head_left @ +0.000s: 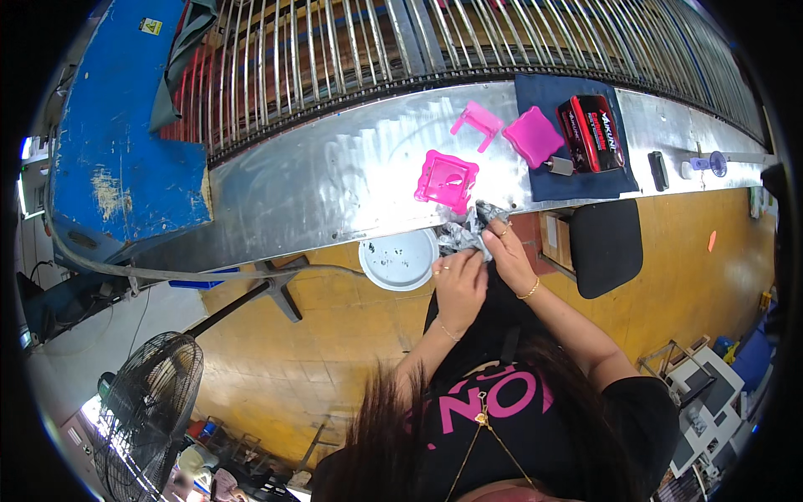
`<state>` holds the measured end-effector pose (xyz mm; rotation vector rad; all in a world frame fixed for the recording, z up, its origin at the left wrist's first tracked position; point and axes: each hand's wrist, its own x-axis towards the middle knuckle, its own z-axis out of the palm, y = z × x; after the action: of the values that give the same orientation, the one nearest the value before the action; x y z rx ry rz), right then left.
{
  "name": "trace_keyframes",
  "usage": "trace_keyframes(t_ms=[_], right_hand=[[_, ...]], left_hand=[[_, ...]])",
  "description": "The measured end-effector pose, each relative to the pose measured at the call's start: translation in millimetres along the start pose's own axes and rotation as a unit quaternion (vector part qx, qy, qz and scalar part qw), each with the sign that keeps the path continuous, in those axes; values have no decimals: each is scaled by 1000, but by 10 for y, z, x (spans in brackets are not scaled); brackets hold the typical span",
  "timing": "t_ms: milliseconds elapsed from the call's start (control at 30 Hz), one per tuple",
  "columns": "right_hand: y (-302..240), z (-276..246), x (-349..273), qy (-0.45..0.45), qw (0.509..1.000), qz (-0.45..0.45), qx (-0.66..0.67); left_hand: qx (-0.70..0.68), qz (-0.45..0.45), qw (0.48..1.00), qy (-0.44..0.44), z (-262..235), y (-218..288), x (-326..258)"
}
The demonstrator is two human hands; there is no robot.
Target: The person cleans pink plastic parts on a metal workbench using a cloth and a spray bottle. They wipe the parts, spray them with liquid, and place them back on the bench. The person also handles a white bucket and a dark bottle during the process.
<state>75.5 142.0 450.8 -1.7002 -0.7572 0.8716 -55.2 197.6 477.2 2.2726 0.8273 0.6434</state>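
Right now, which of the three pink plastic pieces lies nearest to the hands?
The square pink tray with the raised rim, leftmost, lies just above the crumpled grey cloth in both hands.

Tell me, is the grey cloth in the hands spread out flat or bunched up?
Bunched up. The grey cloth is crumpled into folds between the left hand and right hand at the metal table edge.

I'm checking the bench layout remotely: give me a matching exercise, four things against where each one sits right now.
Things:
1. grey crumpled cloth
2. white round bowl
3. red and black box
4. square pink tray

Places:
A. on the dark blue mat
B. held in both hands, left hand and right hand
C. bare metal bench, just beyond the hands
D. below the bench's near edge, left of the hands

Pairs: 1-B, 2-D, 3-A, 4-C
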Motion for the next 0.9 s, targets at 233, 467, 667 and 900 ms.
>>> trace_keyframes(t_ms=[233, 467, 667, 900], right_hand=[[105, -161, -2, -41, 880, 222, 418], [165, -373, 361, -61, 913, 269, 300], [349, -412, 629, -56, 998, 26, -1], [344, -495, 656, -74, 985, 123, -101]], left_hand=[[-184, 24, 972, -145, -7, 48, -106], [-125, -106, 986, -44, -132, -677, 118], [-39, -89, 990, -97, -91, -1100, 609], [119, -50, 963, -236, 20, -1215, 1055]])
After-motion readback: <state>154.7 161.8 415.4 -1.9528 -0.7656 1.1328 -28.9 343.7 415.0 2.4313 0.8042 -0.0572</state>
